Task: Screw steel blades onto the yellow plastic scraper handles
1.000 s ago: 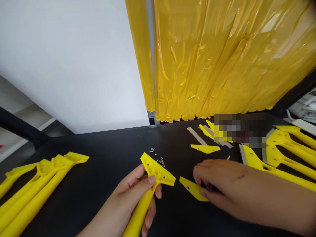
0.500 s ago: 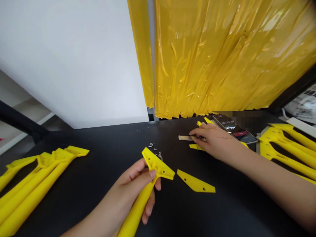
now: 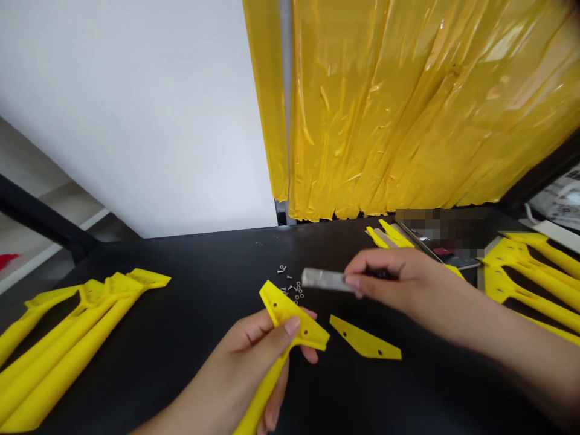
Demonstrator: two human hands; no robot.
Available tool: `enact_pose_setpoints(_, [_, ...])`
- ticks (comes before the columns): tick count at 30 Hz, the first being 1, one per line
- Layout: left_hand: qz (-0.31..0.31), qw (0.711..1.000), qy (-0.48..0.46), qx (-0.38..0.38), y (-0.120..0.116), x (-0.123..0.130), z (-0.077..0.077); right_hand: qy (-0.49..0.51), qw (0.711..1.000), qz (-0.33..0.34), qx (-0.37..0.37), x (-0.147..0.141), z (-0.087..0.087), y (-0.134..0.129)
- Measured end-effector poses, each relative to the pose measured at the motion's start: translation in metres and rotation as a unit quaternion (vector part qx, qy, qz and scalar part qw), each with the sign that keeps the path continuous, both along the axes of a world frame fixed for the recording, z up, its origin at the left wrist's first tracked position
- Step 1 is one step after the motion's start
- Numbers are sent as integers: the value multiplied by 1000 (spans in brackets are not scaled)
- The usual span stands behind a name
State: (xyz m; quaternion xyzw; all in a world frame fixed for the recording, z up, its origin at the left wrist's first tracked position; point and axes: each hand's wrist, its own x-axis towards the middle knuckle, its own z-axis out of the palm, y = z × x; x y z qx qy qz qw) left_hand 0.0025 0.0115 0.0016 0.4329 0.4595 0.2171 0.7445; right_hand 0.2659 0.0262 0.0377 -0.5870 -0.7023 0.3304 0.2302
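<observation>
The left hand point(image 3: 258, 356) holds a yellow plastic scraper point(image 3: 294, 320) up above the table, with the fingers curled around its handle and the thumb pressed on its wide head. The long handle points down toward the person, and the wide head points up and away, tipped a bit to the left. The right hand point(image 3: 399, 278) is pinched narrow around a grey metal strip point(image 3: 325, 280), gripped between the thumb and fingers. The strip lies nearly sideways, with its free end pointing left, near the scraper head and a small heap of tiny screws and nuts point(image 3: 292, 287). A flat yellow plastic piece point(image 3: 365, 344) with small holes lies on the table just right of the scraper. More yellow scrapers lie in a group at the left point(image 3: 77, 326) and in another at the right point(image 3: 521, 284). A white bag point(image 3: 559, 202) at the far right has print too small to read, and a blurred patch point(image 3: 439, 226) hides a bit of the far table. The table point(image 3: 181, 386) is black, with a white wall point(image 3: 127, 109) and shiny yellow plastic sheets point(image 3: 385, 109) behind it
</observation>
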Motion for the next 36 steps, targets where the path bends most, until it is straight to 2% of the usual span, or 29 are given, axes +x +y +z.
enact_pose_setpoints(2, [-19, 1000, -7, 15, -4, 0, -5, 151, 982, 3, -111, -22, 4, -16])
enact_pose_setpoints(3, [-28, 999, -13, 23, -6, 0, -6, 209, 968, 2, -141, -31, 4, -22])
enact_pose_setpoints(5, [-33, 998, -21, 39, -9, -1, -6, 266, 952, -2, -154, -47, 0, -28])
enact_pose_setpoints(11, [-33, 998, 9, 53, -14, -3, 5, 227, 965, 21, -132, -58, -8, -29])
enact_pose_setpoints(16, [-51, 998, 21, 41, -16, 0, 3, 236, 964, 32, -116, -58, -11, -34])
enact_pose_setpoints(23, [-76, 996, 3, 54, -15, 2, -8, 272, 951, 63, -133, -56, -12, -36])
enact_pose_setpoints(28, [-65, 996, 25, 52, -19, 1, 1, 294, 939, 70, -165, -52, -7, -34])
enact_pose_setpoints(31, [-67, 996, 37, 47, -20, 1, 5, 266, 950, 61, -150, -51, -7, -33])
enact_pose_setpoints(36, [-88, 995, 21, 39, -17, 0, -1, 223, 962, 72, -144, -46, -10, -29])
